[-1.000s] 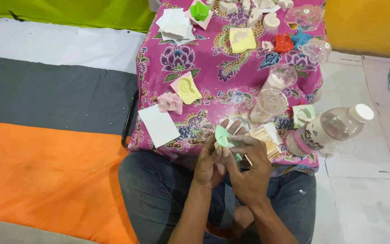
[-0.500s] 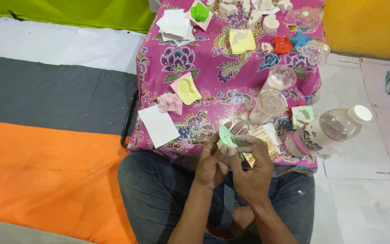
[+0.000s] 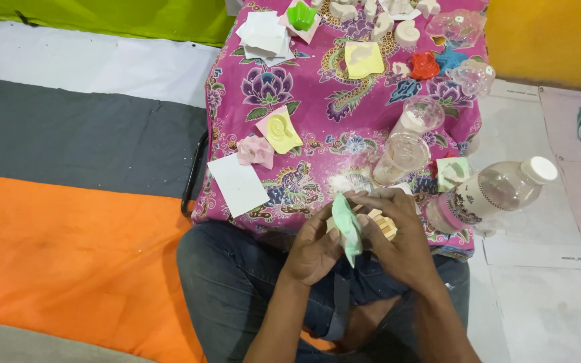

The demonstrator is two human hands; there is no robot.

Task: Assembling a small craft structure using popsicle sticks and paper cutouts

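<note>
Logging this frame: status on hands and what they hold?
Left hand and right hand both gripping pale green flexible mould. Held edge-up above lap. Clear plastic cup just beyond, apart.

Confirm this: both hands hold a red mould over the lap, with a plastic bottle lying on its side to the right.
Not quite: the mould pinched between the left hand and right hand is pale green, not red. The head view shows it. The plastic bottle does lie on its side to the right.
</note>
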